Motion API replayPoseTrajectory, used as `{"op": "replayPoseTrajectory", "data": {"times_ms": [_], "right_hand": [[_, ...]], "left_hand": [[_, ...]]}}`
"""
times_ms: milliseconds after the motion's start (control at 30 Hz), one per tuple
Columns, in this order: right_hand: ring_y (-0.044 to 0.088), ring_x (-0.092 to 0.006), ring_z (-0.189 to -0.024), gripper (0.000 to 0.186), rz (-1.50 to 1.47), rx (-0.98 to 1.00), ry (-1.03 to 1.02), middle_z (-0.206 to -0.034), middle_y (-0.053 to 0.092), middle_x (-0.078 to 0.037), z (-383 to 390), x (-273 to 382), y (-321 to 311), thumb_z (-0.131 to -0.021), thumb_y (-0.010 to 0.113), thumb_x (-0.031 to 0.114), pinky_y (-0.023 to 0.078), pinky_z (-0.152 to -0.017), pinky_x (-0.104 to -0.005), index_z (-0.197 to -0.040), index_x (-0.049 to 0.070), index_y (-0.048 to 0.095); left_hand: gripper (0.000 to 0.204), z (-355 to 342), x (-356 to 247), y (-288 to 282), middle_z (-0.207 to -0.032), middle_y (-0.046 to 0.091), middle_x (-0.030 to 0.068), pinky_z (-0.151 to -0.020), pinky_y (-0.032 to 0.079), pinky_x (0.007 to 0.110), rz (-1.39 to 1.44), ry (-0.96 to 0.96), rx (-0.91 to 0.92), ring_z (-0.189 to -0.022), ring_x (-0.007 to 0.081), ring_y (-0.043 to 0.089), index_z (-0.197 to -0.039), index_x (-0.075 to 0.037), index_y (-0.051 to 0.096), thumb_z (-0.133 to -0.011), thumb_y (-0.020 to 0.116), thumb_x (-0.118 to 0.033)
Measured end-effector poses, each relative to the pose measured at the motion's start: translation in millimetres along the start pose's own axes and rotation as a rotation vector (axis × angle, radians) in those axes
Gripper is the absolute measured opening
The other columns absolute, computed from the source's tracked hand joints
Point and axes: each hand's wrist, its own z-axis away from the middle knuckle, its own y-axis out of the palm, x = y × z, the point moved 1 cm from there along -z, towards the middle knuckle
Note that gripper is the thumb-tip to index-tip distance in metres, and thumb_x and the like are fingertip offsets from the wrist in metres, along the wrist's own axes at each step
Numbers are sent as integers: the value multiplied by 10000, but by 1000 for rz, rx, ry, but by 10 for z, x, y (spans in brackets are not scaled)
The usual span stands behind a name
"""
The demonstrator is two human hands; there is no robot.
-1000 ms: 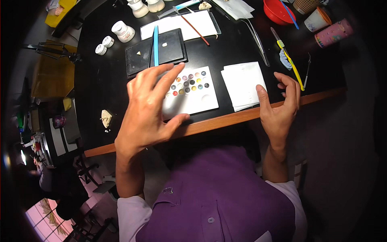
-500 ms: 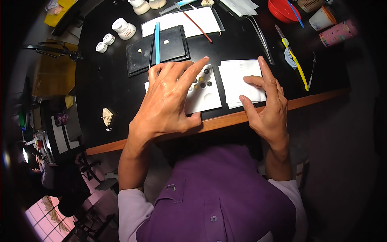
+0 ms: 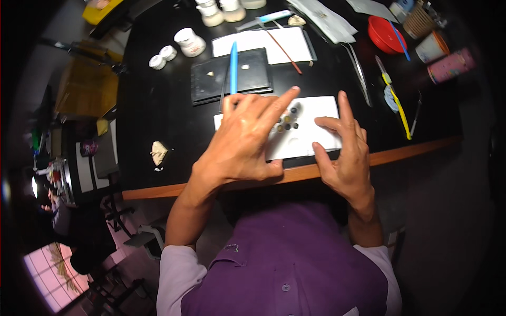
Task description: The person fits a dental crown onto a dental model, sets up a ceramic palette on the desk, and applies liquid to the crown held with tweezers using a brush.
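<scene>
My left hand (image 3: 245, 142) spans a white mixing palette (image 3: 282, 151), fingers stretched apart, thumb at the near edge; it hides much of the palette. Several dark and yellowish dabs (image 3: 287, 124) sit in the wells. My right hand (image 3: 345, 152) is open, its fingertips on a stack of white paper sheets (image 3: 321, 108). The stack lies against the palette's right side; I cannot tell whether they overlap. Beyond my left fingers, a blue stick-like tool (image 3: 233, 66) lies across a flat black case (image 3: 255, 71) bearing two small whitish pieces.
White jars (image 3: 190, 43) stand at the back left. A thin red-handled brush (image 3: 284, 50) lies on a white pad. Tweezers (image 3: 359, 73), a yellow toothbrush (image 3: 401, 113), a red bowl (image 3: 386, 35) and a pink cup (image 3: 451, 66) are right. A beige dental model (image 3: 158, 152) sits left.
My right hand has slid left with the paper stack, closing the gap to the palette. My left hand keeps its place over the palette. The whole view has shifted.
</scene>
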Motion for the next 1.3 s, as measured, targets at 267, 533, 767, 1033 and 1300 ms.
{"op": "replayPoseTrajectory", "data": {"times_ms": [267, 533, 767, 1033, 1300], "right_hand": [[694, -251, -1085, 785, -115, -155, 19, -1170, 726, -155, 21, 10, -27, -845, 734, -63, 514, -966, -392, -1577, -28, 452], [691, -208, -1053, 589, -81, -158, 72, -1160, 722, -121, 9, -47, -16, -858, 725, -49, 487, -893, -327, -1437, 2, 632], [693, -243, -1036, 484, 62, -241, 65, -1132, 712, -140, 0, -18, 33, -868, 695, -75, 525, -915, -366, -1346, -6, 688], [693, -239, -1014, 477, 88, -233, 43, -1129, 718, -134, 23, -15, 81, -864, 706, -73, 502, -851, -354, -1337, -8, 691], [682, -241, -969, 321, -22, -246, -170, -1060, 701, -132, -28, 376, 120, -859, 671, -143, 500, -747, -320, -1158, -36, 721]], "left_hand": [[991, 269, -47, -284, -1585, 466, 245, -1190, 329, 554, -97, -2, -11, -1452, 426, 468, -1591, -101, 482, -741, 895, -400], [276, 422, 1215, -1546, -1077, 805, 143, -872, 569, 334, -139, -501, -278, -955, 198, 747, -1196, 13, 772, -985, 701, -149], [821, 182, 2338, -1405, -1328, 736, 178, -1022, 585, 400, -130, -667, -231, -1138, 282, 750, -1423, -45, 674, -741, 940, -417], [453, 428, 2165, -1448, -1151, 798, 177, -1009, 588, 385, -171, -734, -237, -1105, 301, 765, -1207, -60, 800, -811, 891, -259], [394, 1268, 436, -1176, -874, 701, 48, -659, 487, 265, -88, -472, -552, -714, 113, 606, -1120, -21, 784, -735, 863, -62]]}}
